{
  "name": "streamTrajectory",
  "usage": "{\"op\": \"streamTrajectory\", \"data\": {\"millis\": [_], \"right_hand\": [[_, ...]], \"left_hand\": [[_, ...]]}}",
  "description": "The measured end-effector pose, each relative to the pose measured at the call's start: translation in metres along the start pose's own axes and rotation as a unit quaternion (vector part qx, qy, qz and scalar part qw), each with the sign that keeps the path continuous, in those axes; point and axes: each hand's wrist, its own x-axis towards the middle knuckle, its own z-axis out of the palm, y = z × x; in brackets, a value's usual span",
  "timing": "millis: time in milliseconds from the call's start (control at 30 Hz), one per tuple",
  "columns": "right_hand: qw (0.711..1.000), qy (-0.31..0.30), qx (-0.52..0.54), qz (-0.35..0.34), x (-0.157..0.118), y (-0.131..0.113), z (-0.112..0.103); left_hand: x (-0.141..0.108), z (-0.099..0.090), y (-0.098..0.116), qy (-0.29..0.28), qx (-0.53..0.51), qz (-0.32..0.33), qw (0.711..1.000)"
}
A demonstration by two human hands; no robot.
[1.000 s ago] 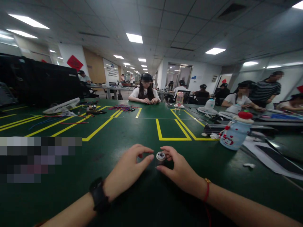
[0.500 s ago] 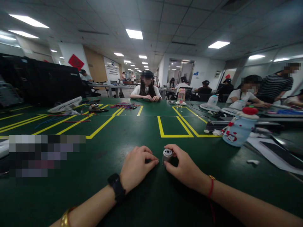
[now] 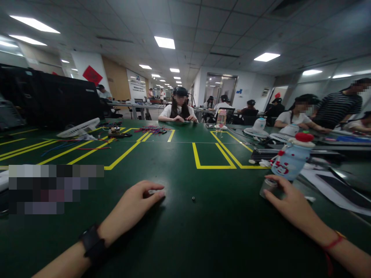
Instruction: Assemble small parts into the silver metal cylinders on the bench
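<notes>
My right hand is closed around a small cylindrical metal motor, fingers at its far side and thumb at its near side. It is at the right, just in front of a blue bottle with a red lid. Toward the left, my left hand hovers low over the green table, thumb and index finger slightly apart with no object I can make out between them. A tiny metal ring-like part lies on the table between my hands.
Red and blue wires lie across the table, near a person seated opposite. A white fan lies at the left. Paper with a dark phone-like slab is at the right. Yellow tape marks the tabletop.
My right hand has carried the motor from the middle to the right, beside the bottle. My left hand has drawn back left, and the tiny metal part now shows on the table.
</notes>
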Motion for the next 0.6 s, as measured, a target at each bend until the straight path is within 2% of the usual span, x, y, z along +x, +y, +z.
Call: {"op": "streamTrajectory", "data": {"millis": [67,133,233,267,300,400,500,600], "right_hand": [[0.999,-0.023,-0.022,0.001,-0.003,0.012,-0.001],[0.998,0.005,-0.068,-0.014,-0.006,0.01,-0.001],[0.981,0.115,-0.135,-0.076,-0.009,-0.019,0.001],[0.976,0.125,-0.135,-0.114,-0.01,-0.034,0.003],[0.974,0.108,-0.122,-0.159,-0.011,-0.052,0.006],[0.964,-0.026,-0.046,-0.262,-0.013,-0.109,0.026],[0.948,-0.123,0.024,-0.293,-0.013,-0.157,0.052],[0.935,-0.162,0.048,-0.313,-0.01,-0.179,0.063]], "left_hand": [[-0.002,-0.001,-0.002,-0.005,0.0,-0.015,1.0],[-0.002,0.002,-0.001,-0.014,-0.005,-0.017,1.0],[0.0,0.007,0.001,-0.019,-0.005,-0.004,1.0],[0.001,0.009,0.001,-0.016,-0.002,0.003,1.0],[0.001,0.011,0.001,-0.012,0.003,0.009,1.0],[0.002,0.015,-0.002,-0.001,0.023,0.02,1.0],[0.001,0.017,-0.006,0.007,0.038,0.036,0.999],[0.0,0.017,-0.008,0.011,0.039,0.045,0.998]]}}
